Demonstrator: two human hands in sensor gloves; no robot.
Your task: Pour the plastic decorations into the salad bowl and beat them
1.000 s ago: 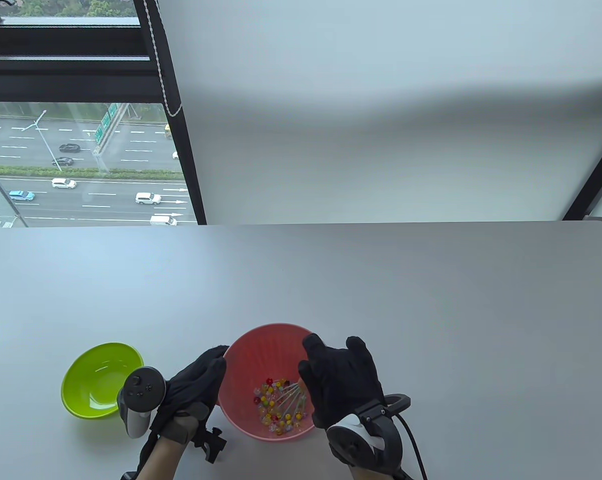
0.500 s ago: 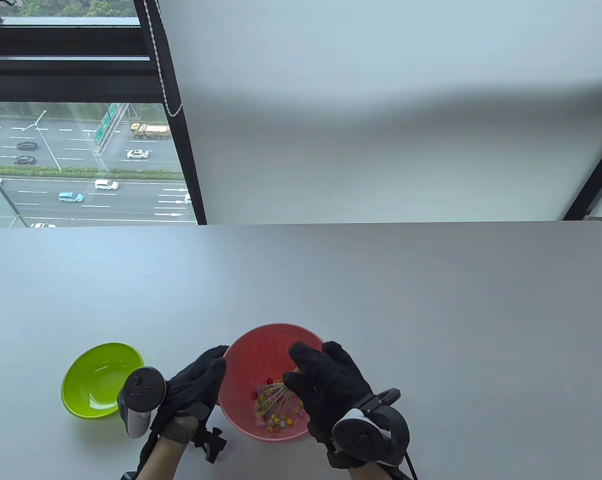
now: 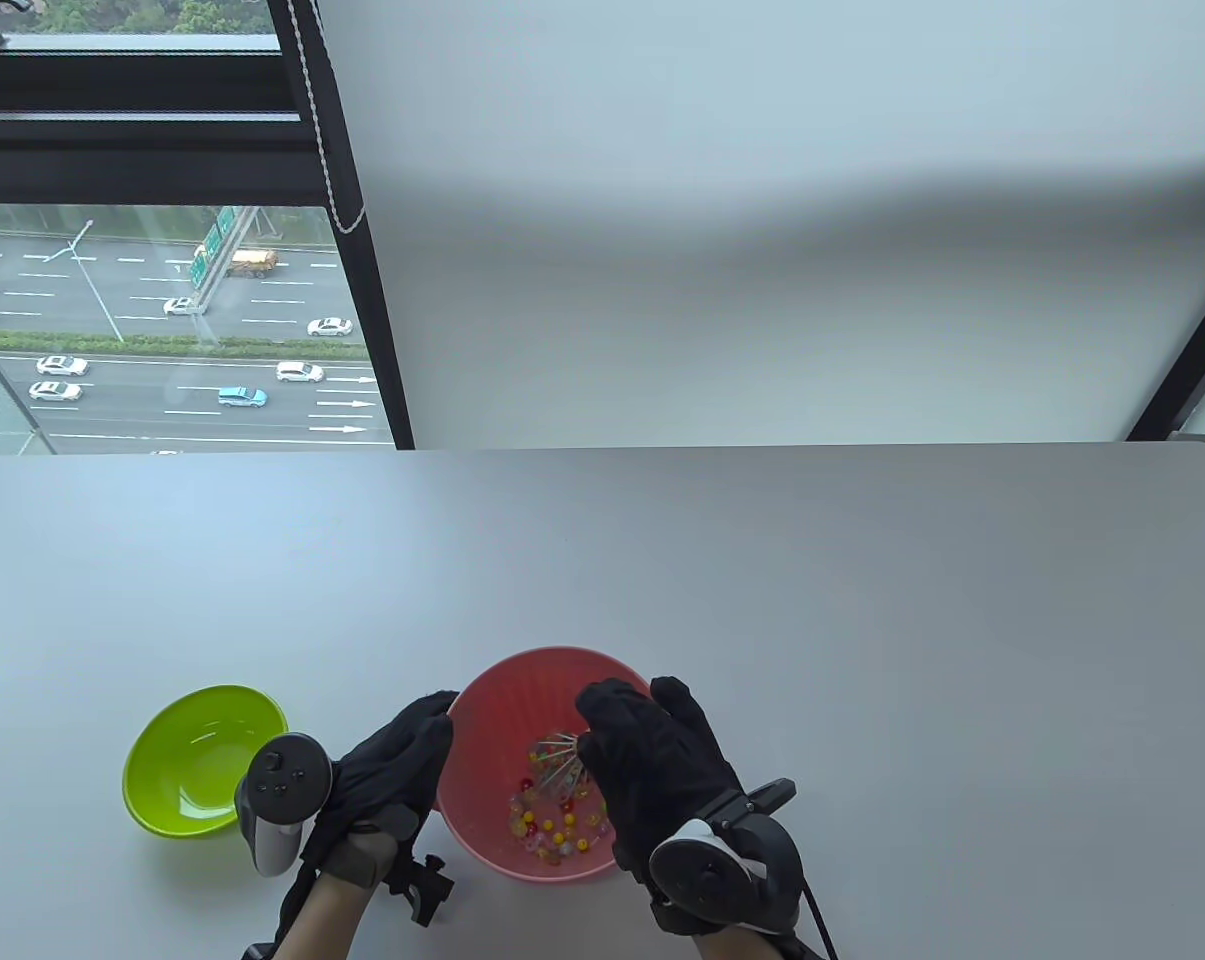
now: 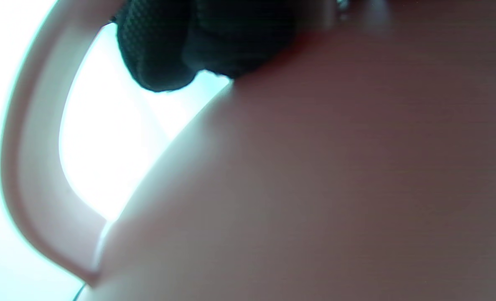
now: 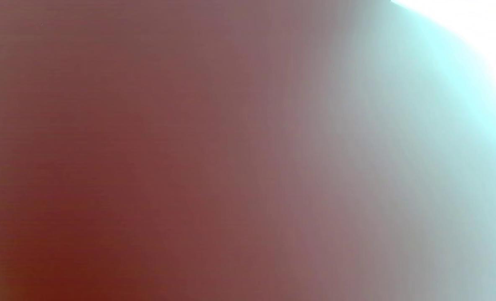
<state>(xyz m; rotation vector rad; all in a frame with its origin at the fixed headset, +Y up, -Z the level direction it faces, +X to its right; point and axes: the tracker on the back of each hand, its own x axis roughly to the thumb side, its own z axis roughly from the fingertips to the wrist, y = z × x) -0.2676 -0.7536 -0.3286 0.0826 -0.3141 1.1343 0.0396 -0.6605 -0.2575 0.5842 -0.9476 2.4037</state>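
The salad bowl point(image 3: 502, 700) is round, pink-red plastic with thin ribs down its inside wall. It sits near the front edge of the smooth, pale grey surface point(image 3: 762, 560). At its bottom lie the plastic decorations point(image 3: 552, 830), tiny shiny beads in yellow, red, orange and clear. A whisk point(image 3: 559, 760) with thin metal wires points down into the bowl, just above and behind the beads. To the left of the pink bowl, a little apart, stands a small green bowl point(image 3: 197, 760), glossy and round.

Only the wire end of the whisk shows; its handle is hidden under the right hand point(image 3: 662, 770). Some beads are covered by that hand too. The right wrist view is only a red and pale blur, so nothing can be made out there. The left wrist view is very close and fuzzy: it shows the pink bowl wall point(image 4: 314, 188), a curved pale rim, and dark glove fingertips point(image 4: 156, 54) right at the wall.

The right hand, in a black glove, is over the right part of the bowl with its fingers curled around the whisk handle. The left hand point(image 3: 387, 770), also in a black glove, lies against the outside left wall of the salad bowl, fingers bent around the curve and holding it. Each hand has a tracker on its back.
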